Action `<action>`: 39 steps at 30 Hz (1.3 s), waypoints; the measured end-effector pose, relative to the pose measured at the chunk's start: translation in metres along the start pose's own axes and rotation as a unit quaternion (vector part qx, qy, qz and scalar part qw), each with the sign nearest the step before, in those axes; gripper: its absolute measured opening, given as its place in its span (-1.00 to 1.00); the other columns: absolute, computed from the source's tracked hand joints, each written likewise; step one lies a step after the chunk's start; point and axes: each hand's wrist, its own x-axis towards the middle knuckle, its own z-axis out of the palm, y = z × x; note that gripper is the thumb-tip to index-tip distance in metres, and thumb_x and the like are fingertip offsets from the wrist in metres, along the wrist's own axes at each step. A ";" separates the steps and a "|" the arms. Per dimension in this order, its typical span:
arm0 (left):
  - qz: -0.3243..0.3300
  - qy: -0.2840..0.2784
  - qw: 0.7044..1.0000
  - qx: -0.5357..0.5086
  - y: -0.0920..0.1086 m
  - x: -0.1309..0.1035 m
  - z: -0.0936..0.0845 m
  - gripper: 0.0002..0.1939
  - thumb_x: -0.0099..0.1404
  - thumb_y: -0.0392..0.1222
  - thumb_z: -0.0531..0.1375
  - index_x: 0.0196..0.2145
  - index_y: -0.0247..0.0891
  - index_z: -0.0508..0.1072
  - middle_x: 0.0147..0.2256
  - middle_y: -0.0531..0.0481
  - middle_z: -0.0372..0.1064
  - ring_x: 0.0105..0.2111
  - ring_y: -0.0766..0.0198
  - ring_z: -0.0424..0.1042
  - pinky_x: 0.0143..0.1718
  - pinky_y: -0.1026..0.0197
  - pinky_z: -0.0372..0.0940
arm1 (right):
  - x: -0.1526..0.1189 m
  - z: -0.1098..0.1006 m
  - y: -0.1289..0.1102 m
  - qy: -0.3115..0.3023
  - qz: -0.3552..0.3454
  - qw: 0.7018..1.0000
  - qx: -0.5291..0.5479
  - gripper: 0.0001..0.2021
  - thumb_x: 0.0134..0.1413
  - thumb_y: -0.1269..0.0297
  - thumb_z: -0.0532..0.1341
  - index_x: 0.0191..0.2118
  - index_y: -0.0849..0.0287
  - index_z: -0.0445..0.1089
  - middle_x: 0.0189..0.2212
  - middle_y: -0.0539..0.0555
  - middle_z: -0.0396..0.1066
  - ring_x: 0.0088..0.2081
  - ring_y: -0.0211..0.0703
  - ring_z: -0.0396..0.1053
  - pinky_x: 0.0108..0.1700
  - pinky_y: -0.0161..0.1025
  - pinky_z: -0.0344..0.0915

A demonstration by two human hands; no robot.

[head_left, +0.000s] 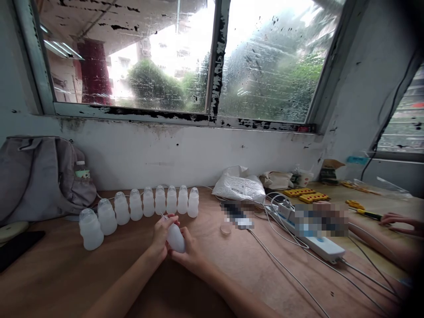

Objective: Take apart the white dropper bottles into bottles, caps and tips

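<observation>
Between my two hands a frosted white baby bottle (176, 239) is held at a tilt above the wooden table (139, 269). My left hand (161, 236) is closed around its upper left side. A thin, pale, pointed bit (163, 216) shows by the left fingertips; I cannot make out what it is. My right hand (190, 252) wraps the bottle's right side and base. Beyond the hands stands a curved row of several similar upright bottles (135, 205) with clear caps. A small round clear cap (225, 229) lies right of my hands.
A grey backpack (43, 176) and a dark flat object (20, 251) lie at left. To the right are a silver padded bag (239, 185), a phone-like blurred item, a power strip (324, 247) with cables, and yellow tools (306, 194). Another person's hands (397, 219) are at far right.
</observation>
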 end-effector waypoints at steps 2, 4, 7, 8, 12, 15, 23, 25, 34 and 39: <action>0.005 -0.015 1.000 0.010 0.002 -0.004 0.001 -0.81 -0.14 -0.26 0.24 -0.49 -0.28 0.32 -0.61 0.11 0.30 -0.58 0.34 0.32 -0.55 0.32 0.22 | -0.002 0.001 -0.006 -0.081 0.094 0.984 0.125 -0.67 -0.28 0.23 0.17 -0.28 0.16 0.16 -0.53 -0.04 0.26 -0.56 -0.30 0.22 -0.57 -0.38 0.09; 0.009 -0.039 0.999 0.012 0.007 -0.008 0.003 -0.87 -0.13 -0.27 0.19 -0.56 -0.29 0.29 -0.64 0.11 0.27 -0.59 0.35 0.30 -0.57 0.34 0.19 | -0.003 -0.001 -0.010 -0.165 0.164 0.936 0.263 -0.70 -0.23 0.21 0.08 -0.28 0.19 0.15 -0.59 -0.05 0.25 -0.69 -0.36 0.14 -0.68 -0.43 -0.05; 0.029 -0.055 0.998 0.002 0.015 -0.017 0.008 -0.88 -0.13 -0.28 0.17 -0.57 -0.29 0.27 -0.63 0.11 0.24 -0.58 0.37 0.29 -0.58 0.37 0.16 | -0.003 -0.005 -0.009 -0.222 0.186 0.870 0.398 -0.72 -0.23 0.21 0.00 -0.34 0.27 0.19 -0.64 0.01 0.27 -0.73 -0.38 0.10 -0.73 -0.44 -0.18; 0.036 -0.054 0.998 0.004 0.017 -0.020 0.009 -0.88 -0.13 -0.28 0.17 -0.57 -0.28 0.26 -0.62 0.11 0.24 -0.58 0.38 0.29 -0.59 0.38 0.16 | -0.003 -0.006 -0.008 -0.230 0.188 0.856 0.424 -0.71 -0.24 0.21 -0.01 -0.37 0.30 0.22 -0.65 0.03 0.27 -0.73 -0.38 0.11 -0.74 -0.43 -0.19; 0.039 -0.051 0.997 0.052 0.021 -0.030 0.013 -0.87 -0.09 -0.22 0.17 -0.55 -0.26 0.26 -0.61 0.12 0.26 -0.70 0.44 0.19 -0.74 0.39 -0.01 | -0.002 -0.007 -0.003 -0.266 0.196 0.803 0.496 -0.64 -0.29 0.19 -0.04 -0.36 0.34 0.25 -0.69 0.07 0.28 -0.74 -0.34 0.11 -0.76 -0.42 -0.21; 0.054 -0.056 0.994 0.077 0.022 -0.035 0.014 -0.86 -0.06 -0.18 0.17 -0.54 -0.25 0.27 -0.60 0.12 0.27 -0.73 0.45 0.16 -0.78 0.38 -0.09 | 0.000 -0.007 -0.003 -0.304 0.186 0.768 0.531 -0.63 -0.33 0.17 -0.02 -0.36 0.33 0.24 -0.70 0.07 0.29 -0.75 -0.32 0.09 -0.78 -0.41 -0.20; 0.080 -0.066 0.992 0.079 0.025 -0.039 0.015 -0.88 -0.07 -0.21 0.18 -0.56 -0.24 0.27 -0.60 0.12 0.27 -0.65 0.38 0.26 -0.71 0.37 0.03 | 0.002 -0.009 -0.004 -0.356 0.175 0.744 0.538 -0.60 -0.33 0.11 -0.02 -0.36 0.32 0.23 -0.71 0.07 0.29 -0.81 -0.34 0.05 -0.81 -0.42 -0.24; 0.088 -0.065 0.991 0.075 0.024 -0.040 0.015 -0.89 -0.07 -0.22 0.18 -0.56 -0.24 0.28 -0.59 0.11 0.27 -0.64 0.37 0.27 -0.70 0.37 0.04 | 0.003 -0.010 -0.003 -0.367 0.175 0.740 0.536 -0.60 -0.32 0.10 -0.02 -0.37 0.32 0.23 -0.72 0.07 0.29 -0.83 -0.34 0.03 -0.81 -0.42 -0.26; 0.088 -0.109 0.986 0.095 0.031 -0.036 0.014 -0.65 0.04 -0.09 0.16 -0.19 -0.23 0.33 -0.48 0.05 0.34 -0.61 0.38 0.29 -0.64 0.36 0.14 | -0.001 -0.007 -0.008 -0.293 0.131 0.807 0.496 -0.65 -0.20 0.09 0.02 -0.36 0.30 0.23 -0.68 0.02 0.26 -0.76 -0.35 0.09 -0.74 -0.40 -0.15; -0.005 -0.161 0.979 0.128 0.026 -0.027 0.012 -0.49 -0.01 0.00 0.22 -0.12 -0.29 0.30 -0.40 -0.05 0.37 -0.63 0.36 0.31 -0.65 0.34 0.13 | 0.004 -0.011 -0.011 -0.129 0.104 0.884 0.438 -0.62 -0.02 0.00 0.03 -0.25 0.24 0.21 -0.49 0.03 0.26 -0.60 -0.35 0.18 -0.64 -0.40 0.03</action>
